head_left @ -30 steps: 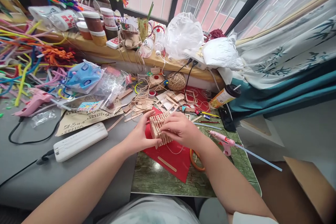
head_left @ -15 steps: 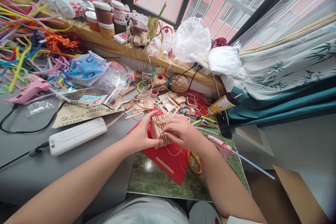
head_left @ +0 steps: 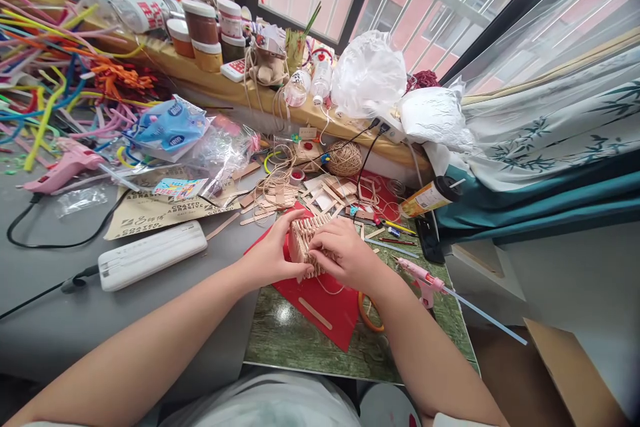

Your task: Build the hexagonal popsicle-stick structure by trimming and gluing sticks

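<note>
A small box woven from string around wooden sticks [head_left: 303, 237] is held over a red sheet [head_left: 336, 312]. My left hand [head_left: 274, 252] grips its left side, fingers along the far edge and thumb at the near one. Bent over the woven top, my right hand [head_left: 345, 251] has its thumb and fingertips pinched together against the weave. A thin string [head_left: 327, 288] hangs in a loop below the box, and it seems to run to the right fingers, though they hide its end. One loose craft stick [head_left: 315, 313] lies on the red sheet.
Orange-handled scissors [head_left: 371, 312] lie partly under my right forearm. A pink glue gun [head_left: 423, 275] sits to the right, another glue gun [head_left: 65, 165] at the left. Behind are craft sticks [head_left: 275, 195], a twine ball [head_left: 345, 159] and a drink cup [head_left: 429, 196]. A white power strip [head_left: 153, 256] lies left.
The view has shifted slightly. My right hand has edged a little over the box, with its fingers still pinched; my left hand keeps the same hold.
</note>
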`<state>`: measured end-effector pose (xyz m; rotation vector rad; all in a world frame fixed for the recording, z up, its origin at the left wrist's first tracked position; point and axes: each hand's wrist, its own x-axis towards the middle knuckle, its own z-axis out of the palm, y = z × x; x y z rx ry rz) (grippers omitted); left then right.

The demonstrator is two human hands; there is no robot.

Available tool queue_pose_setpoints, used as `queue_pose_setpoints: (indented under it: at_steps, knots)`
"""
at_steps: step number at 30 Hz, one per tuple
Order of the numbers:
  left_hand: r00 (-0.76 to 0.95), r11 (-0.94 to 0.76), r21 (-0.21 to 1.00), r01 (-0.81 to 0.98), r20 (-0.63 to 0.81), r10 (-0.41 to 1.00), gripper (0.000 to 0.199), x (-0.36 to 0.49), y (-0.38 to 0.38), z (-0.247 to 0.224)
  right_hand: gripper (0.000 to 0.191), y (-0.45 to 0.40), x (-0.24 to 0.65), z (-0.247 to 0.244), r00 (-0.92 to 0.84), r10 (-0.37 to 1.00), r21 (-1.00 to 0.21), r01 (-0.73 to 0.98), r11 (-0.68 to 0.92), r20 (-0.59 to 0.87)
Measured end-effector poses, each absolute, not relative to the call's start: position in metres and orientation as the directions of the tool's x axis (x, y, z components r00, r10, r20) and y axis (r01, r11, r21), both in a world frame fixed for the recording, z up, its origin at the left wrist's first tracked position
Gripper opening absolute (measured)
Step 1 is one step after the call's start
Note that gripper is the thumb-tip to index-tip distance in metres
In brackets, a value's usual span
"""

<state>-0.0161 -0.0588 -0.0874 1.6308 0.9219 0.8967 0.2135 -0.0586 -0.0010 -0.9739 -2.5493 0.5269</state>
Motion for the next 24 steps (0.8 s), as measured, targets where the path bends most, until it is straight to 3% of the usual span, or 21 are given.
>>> queue_pose_setpoints:
  at_steps: [5, 12, 16, 21, 24]
  knots:
    - [0.435, -0.182, 0.980, 0.081, 0.130, 0.891, 0.111, -0.017, -0.059, -0.084, 0.007, -0.060, 0.213, -0.002, -0.686, 0.697, -0.475, 0.553, 0.685, 0.207]
    - [0.374, -0.081, 0.994, -0.067, 0.100, 0.922, 0.074, -0.010, -0.060, -0.082, 0.009, -0.063, 0.211, -0.003, -0.664, 0.710, -0.478, 0.557, 0.679, 0.234]
    - [0.378, -0.022, 0.999, -0.049, 0.039, 0.925, 0.073, -0.008, -0.059, -0.080, 0.008, -0.063, 0.211, -0.005, -0.650, 0.719, -0.483, 0.561, 0.672, 0.245]
    - [0.327, 0.104, 0.953, -0.284, -0.006, 0.945, 0.061, -0.006, -0.047, -0.088, 0.008, -0.065, 0.212, -0.004, -0.651, 0.721, -0.483, 0.565, 0.669, 0.237]
    - [0.320, 0.126, 0.948, -0.291, -0.028, 0.947, 0.058, -0.006, -0.046, -0.088, 0.008, -0.065, 0.213, -0.004, -0.652, 0.722, -0.483, 0.566, 0.668, 0.234]
